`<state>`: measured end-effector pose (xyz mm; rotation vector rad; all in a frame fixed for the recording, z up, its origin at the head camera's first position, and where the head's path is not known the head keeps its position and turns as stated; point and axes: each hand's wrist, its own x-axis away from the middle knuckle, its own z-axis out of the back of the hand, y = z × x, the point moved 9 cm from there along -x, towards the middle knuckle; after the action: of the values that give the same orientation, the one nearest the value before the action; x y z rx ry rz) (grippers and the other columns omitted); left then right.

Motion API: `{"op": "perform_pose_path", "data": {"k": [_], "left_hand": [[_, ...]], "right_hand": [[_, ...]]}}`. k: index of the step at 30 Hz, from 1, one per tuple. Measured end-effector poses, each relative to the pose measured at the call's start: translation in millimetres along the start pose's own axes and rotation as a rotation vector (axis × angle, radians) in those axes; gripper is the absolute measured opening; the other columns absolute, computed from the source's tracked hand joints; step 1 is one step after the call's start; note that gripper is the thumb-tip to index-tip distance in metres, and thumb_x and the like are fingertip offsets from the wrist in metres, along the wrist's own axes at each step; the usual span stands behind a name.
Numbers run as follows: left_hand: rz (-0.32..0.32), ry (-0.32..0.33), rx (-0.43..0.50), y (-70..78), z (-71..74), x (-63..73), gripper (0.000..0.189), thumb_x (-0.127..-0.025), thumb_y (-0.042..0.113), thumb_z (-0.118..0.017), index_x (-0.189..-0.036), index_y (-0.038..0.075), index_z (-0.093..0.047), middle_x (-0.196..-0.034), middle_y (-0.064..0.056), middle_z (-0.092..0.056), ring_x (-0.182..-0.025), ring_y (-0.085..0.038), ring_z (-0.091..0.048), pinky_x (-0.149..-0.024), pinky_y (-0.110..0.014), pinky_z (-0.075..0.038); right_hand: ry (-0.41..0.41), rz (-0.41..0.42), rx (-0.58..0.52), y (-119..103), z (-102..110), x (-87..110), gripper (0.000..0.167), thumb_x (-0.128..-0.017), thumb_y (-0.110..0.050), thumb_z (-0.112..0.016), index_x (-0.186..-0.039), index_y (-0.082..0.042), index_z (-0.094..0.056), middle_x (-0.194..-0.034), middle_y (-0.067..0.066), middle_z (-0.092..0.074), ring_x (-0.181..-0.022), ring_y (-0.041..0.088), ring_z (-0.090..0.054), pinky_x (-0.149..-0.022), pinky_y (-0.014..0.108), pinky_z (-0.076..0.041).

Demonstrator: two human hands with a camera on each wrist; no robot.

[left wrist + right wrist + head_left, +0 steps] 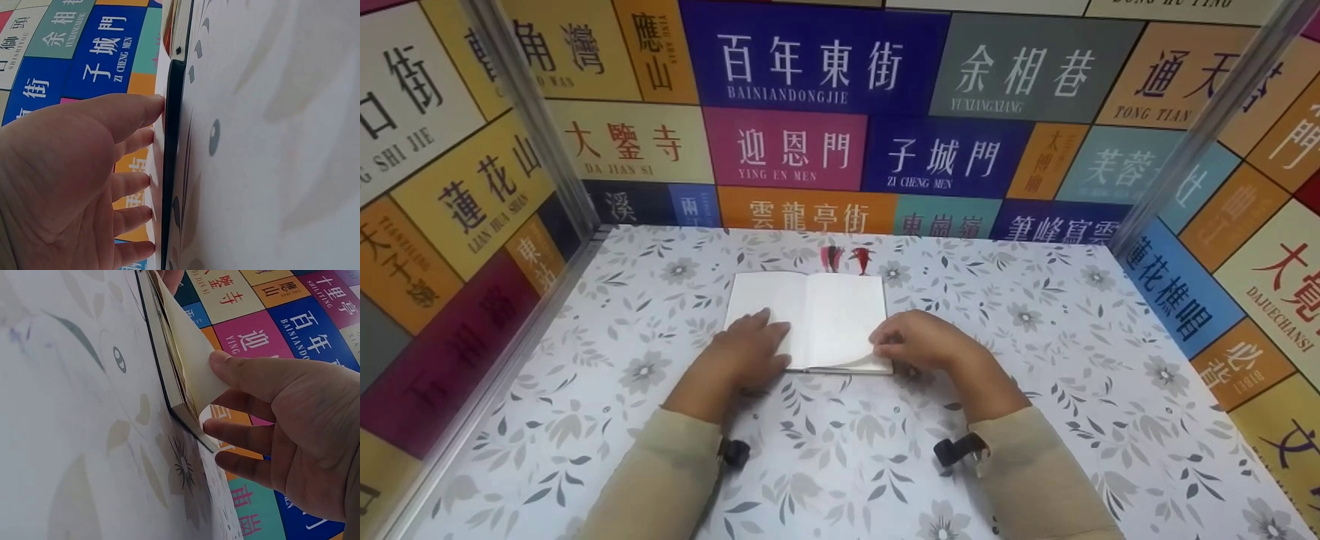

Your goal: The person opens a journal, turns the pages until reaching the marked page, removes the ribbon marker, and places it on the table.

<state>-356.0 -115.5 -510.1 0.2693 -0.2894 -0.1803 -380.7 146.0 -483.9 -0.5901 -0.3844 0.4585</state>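
Note:
An open notebook (840, 315) with blank white pages lies on the table. My left hand (748, 349) rests on its left page, fingers spread and fairly straight; in the left wrist view the fingertips (151, 181) press on the page above the dark cover. At the lower right corner, my right hand (919, 339) pinches the edge of a page (194, 360) between thumb and index finger. That page curves up off the stack in the right wrist view, while the other fingers lie near the notebook's edge.
Two small red items (832, 259), one partly black, lie just behind the notebook. The floral-patterned tabletop (840, 465) spreads around it. Panels with coloured street-name signs (810, 67) enclose the back and both sides.

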Motion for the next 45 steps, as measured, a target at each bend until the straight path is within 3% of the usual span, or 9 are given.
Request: {"op": "perform_pose_path", "data": {"k": [5, 10, 14, 21, 32, 45], "left_hand": [[0.008, -0.012, 0.004, 3.2, 0.4, 0.8, 0.07, -0.106, 0.053, -0.055, -0.169, 0.031, -0.035, -0.183, -0.006, -0.015, -0.17, -0.036, -0.012, -0.135, -0.065, -0.016], [-0.006, 0.008, -0.01, 8.3, 3.6, 2.4, 0.075, -0.106, 0.055, -0.056, -0.17, 0.026, -0.032, -0.182, -0.009, -0.015, -0.169, -0.038, -0.012, -0.136, -0.064, -0.016], [-0.013, 0.039, -0.029, 10.0, 6.0, 3.3, 0.083, -0.104, 0.062, -0.057, -0.171, 0.023, -0.028, -0.182, -0.01, -0.017, -0.169, -0.04, -0.013, -0.135, -0.065, -0.018], [-0.018, 0.063, -0.041, 12.7, 7.8, 2.8, 0.097, -0.098, 0.074, -0.058, -0.172, 0.022, -0.024, -0.181, -0.011, -0.018, -0.168, -0.042, -0.016, -0.134, -0.067, -0.019], [0.015, 0.103, -0.014, 16.1, 7.4, -0.4, 0.121, -0.082, 0.081, -0.073, -0.174, 0.026, -0.015, -0.18, -0.012, -0.024, -0.166, -0.044, -0.021, -0.133, -0.069, -0.022], [-0.016, 0.195, -0.02, 28.3, 19.6, 4.1, 0.121, -0.081, 0.08, -0.076, -0.173, 0.026, -0.02, -0.173, -0.012, -0.038, -0.159, -0.045, -0.035, -0.128, -0.067, -0.032]], "right_hand": [[0.038, 0.039, 0.05, -7, 5, -1.1, 0.011, -0.101, -0.018, -0.072, -0.099, -0.023, -0.081, -0.1, 0.0, -0.075, -0.074, 0.015, -0.066, -0.064, 0.03, -0.057], [0.096, 0.111, 0.13, -18, 13, 0.6, 0.011, -0.102, -0.02, -0.072, -0.101, -0.02, -0.082, -0.107, 0.0, -0.077, -0.099, 0.02, -0.068, -0.091, 0.04, -0.059], [0.159, 0.114, 0.144, -26, 21, 3.0, 0.011, -0.104, -0.025, -0.071, -0.104, -0.019, -0.081, -0.112, 0.001, -0.077, -0.115, 0.027, -0.071, -0.107, 0.047, -0.057], [0.323, 0.144, 0.186, -48, 30, 9.8, 0.014, -0.105, -0.031, -0.07, -0.108, -0.021, -0.079, -0.113, -0.003, -0.073, -0.111, 0.02, -0.071, -0.104, 0.042, -0.06], [0.576, 0.34, 0.216, -92, 26, 24.5, 0.01, -0.105, -0.027, -0.07, -0.112, -0.023, -0.078, -0.117, -0.005, -0.072, -0.114, 0.015, -0.07, -0.105, 0.034, -0.06], [0.633, 0.443, 0.199, -104, 22, 28.1, 0.014, -0.105, -0.025, -0.071, -0.115, -0.019, -0.079, -0.124, 0.0, -0.072, -0.12, 0.019, -0.07, -0.108, 0.036, -0.059]]}}
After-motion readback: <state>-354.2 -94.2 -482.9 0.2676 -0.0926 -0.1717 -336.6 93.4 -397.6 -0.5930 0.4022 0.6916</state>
